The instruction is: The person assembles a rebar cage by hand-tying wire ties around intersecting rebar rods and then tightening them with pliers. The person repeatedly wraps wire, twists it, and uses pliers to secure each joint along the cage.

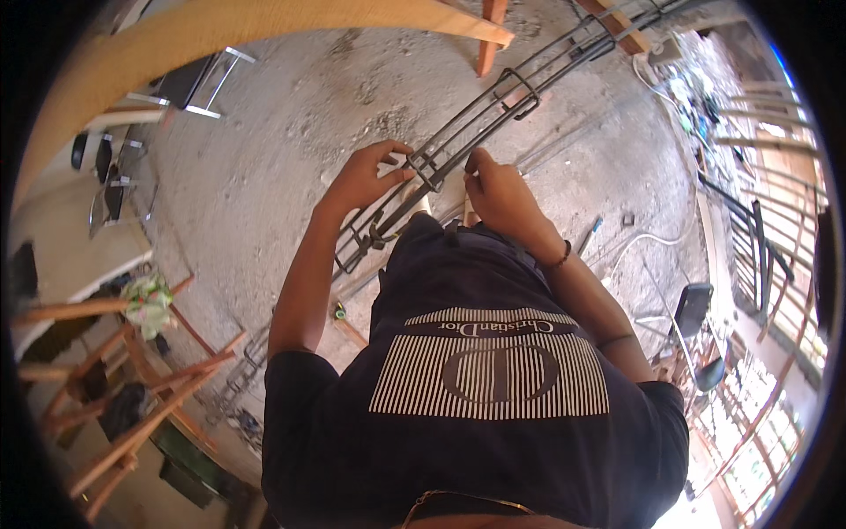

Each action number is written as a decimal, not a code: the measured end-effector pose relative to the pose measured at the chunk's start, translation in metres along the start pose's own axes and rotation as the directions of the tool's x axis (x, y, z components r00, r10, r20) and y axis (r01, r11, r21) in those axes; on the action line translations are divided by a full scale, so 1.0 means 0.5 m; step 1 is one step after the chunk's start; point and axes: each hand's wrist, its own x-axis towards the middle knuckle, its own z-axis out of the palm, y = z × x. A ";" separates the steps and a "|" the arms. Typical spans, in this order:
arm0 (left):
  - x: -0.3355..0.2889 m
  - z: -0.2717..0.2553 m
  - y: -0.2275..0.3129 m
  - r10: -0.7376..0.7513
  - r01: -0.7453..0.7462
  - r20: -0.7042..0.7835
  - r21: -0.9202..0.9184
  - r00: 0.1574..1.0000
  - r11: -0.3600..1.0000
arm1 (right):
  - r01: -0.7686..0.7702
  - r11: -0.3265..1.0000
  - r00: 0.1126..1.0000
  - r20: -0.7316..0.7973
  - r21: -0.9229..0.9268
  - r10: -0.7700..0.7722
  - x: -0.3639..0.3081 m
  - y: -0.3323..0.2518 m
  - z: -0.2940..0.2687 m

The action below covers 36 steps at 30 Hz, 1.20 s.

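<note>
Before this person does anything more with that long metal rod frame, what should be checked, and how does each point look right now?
1. Left hand on the rebar cage: ok, its fingers touch the bars beside a square tie.
2. Right hand on the cage: ok, it rests against the bars.
3. Grip firmly closed around a bar: cannot tell, the fingertips are hidden.
4. Cage supported along its length: ok, it lies across wooden trestles.
5. Gloves worn: not ok, both hands are bare.
6. Concrete floor near the feet: cannot tell, the body hides it.
</note>
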 end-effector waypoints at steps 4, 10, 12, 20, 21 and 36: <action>0.036 0.012 -0.054 0.182 -0.179 0.014 -0.129 0.983 0.975 | -0.108 0.994 0.994 -0.012 0.004 0.108 -0.020 -0.029 0.014; 0.045 0.008 -0.090 0.288 -0.287 -0.024 -0.185 0.957 0.940 | -0.151 0.984 0.985 -0.098 -0.096 0.141 -0.025 -0.072 0.047; 0.051 -0.001 -0.089 0.271 -0.265 0.015 -0.166 0.962 0.950 | -0.176 0.979 0.980 -0.108 -0.104 0.165 -0.026 -0.081 0.045; 0.074 -0.010 -0.075 0.043 -0.009 0.137 -0.242 0.990 0.970 | -0.165 0.979 0.984 -0.089 -0.117 0.155 0.030 -0.060 0.079; 0.076 -0.007 -0.077 0.023 0.015 0.142 -0.262 0.990 0.965 | -0.169 0.980 0.983 -0.091 -0.101 0.160 0.031 -0.056 0.082; 0.099 0.027 -0.052 -0.299 0.391 0.254 -0.661 0.920 0.641 | 0.259 0.924 0.952 -0.084 -0.283 -0.293 0.080 -0.033 0.027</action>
